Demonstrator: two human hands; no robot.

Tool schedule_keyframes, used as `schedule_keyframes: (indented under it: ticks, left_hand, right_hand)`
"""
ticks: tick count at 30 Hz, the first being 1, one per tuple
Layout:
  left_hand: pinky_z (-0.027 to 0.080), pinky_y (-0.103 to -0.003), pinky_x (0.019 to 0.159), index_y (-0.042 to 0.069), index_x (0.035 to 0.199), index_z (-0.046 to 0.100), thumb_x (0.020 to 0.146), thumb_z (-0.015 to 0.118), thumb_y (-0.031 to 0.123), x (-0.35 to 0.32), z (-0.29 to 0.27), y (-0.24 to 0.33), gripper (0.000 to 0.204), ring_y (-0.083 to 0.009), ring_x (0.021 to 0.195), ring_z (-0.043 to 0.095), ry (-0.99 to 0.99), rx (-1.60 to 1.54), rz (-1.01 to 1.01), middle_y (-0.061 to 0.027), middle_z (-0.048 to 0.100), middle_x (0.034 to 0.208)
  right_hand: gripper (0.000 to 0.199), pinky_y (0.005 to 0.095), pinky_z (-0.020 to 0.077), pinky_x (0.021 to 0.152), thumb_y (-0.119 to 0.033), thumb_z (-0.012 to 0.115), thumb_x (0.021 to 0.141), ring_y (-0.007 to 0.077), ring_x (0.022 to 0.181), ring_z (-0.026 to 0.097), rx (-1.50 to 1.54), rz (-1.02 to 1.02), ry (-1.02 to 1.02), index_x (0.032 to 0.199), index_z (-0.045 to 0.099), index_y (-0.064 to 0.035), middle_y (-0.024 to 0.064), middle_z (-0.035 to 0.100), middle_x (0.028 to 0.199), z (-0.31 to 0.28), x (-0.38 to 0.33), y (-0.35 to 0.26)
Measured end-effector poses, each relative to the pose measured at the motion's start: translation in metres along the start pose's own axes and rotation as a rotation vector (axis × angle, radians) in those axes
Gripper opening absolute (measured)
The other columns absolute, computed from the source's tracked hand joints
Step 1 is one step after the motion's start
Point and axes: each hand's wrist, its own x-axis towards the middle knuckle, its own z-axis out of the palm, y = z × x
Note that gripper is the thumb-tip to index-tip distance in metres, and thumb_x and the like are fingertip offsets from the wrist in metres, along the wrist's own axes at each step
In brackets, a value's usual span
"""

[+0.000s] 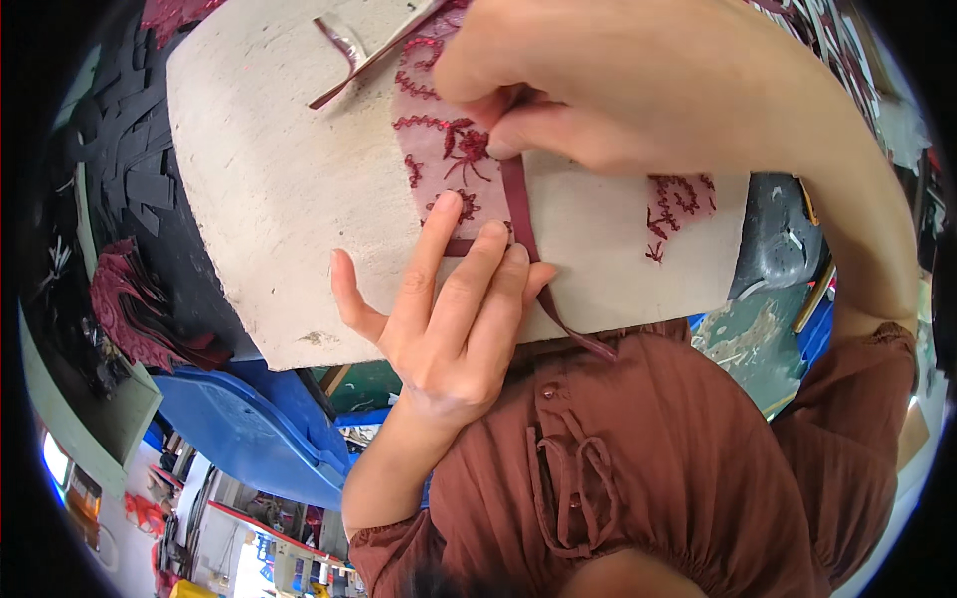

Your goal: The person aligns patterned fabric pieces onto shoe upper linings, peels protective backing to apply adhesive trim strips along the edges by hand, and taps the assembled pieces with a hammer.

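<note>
A pale pink mesh piece with dark red beaded embroidery lies on a whitish board. Along its right edge runs a narrow maroon strip, whose loose tail hangs over the board's near edge. My left hand lies palm down with fingers stretched over the piece's near end, the fingertips on the mesh and the strip. Above it, my right hand is closed in a pinch at the strip's far part, thumb against the mesh edge. The right palm and arm cover the far end of the piece.
The whitish board carries another embroidered scrap on the right and a thin maroon strip with a peeling backing at the far side. Left are black cut pieces, a maroon fabric stack and a blue plastic bin.
</note>
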Motion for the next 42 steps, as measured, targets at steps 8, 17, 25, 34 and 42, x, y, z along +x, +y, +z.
schedule_keyframes:
  ticks: [8, 17, 25, 34, 42]
  left_hand:
    - [0.007, -0.053, 0.117, 0.016, 0.104, 0.074, 0.082, 0.075, 0.032, 0.0, 0.0, 0.008, 0.027, -0.0204, 0.107, 0.063, -0.058, 0.193, 0.026, 0.004, 0.067, 0.102]
    - [0.013, -0.05, 0.111, 0.013, 0.099, 0.069, 0.096, 0.058, 0.03, 0.007, -0.004, 0.008, 0.021, -0.0161, 0.117, 0.061, -0.17, 0.396, 0.195, -0.001, 0.064, 0.128]
    - [0.016, -0.047, 0.11, 0.01, 0.103, 0.069, 0.095, 0.059, 0.029, 0.008, -0.003, 0.005, 0.023, -0.0138, 0.115, 0.062, -0.159, 0.272, 0.159, -0.0005, 0.066, 0.124]
    - [0.031, -0.032, 0.089, 0.006, 0.12, 0.064, 0.088, 0.063, 0.032, 0.018, -0.01, 0.002, 0.04, -0.0133, 0.111, 0.059, -0.269, 0.262, 0.158, -0.0034, 0.06, 0.134]
    - [0.031, -0.035, 0.092, 0.005, 0.121, 0.063, 0.089, 0.061, 0.035, 0.034, -0.021, -0.009, 0.043, -0.0135, 0.105, 0.057, -0.353, 0.344, 0.29, -0.0036, 0.058, 0.135]
  right_hand:
    - [0.009, 0.0333, 0.0415, 0.075, -0.007, 0.058, 0.078, 0.0274, 0.073, 0.054, 0.026, 0.019, 0.399, 0.078, 0.053, 0.0007, 0.0107, 0.053, 0.073, 0.039, 0.006, 0.002]
    - [0.007, 0.0355, 0.0399, 0.078, -0.012, 0.062, 0.079, 0.0205, 0.069, 0.054, 0.015, 0.016, 0.347, 0.08, 0.06, -0.0052, 0.0046, 0.054, 0.068, 0.037, -0.001, -0.01]
    - [0.012, 0.0351, 0.0376, 0.082, -0.018, 0.065, 0.072, 0.0135, 0.075, 0.058, -0.046, 0.05, 0.728, 0.081, 0.067, -0.0104, -0.0017, 0.059, 0.073, 0.06, -0.009, -0.003]
    - [0.013, 0.0353, 0.0358, 0.085, -0.02, 0.066, 0.072, 0.0139, 0.075, 0.056, -0.026, 0.133, 0.523, 0.081, 0.066, -0.011, -0.0018, 0.055, 0.069, 0.042, 0.009, -0.012]
    - [0.036, 0.0399, 0.0367, 0.096, -0.014, 0.078, 0.071, 0.0209, 0.098, 0.062, -0.553, 0.543, 0.206, 0.104, 0.067, -0.0064, 0.002, 0.067, 0.106, 0.027, -0.019, -0.044]
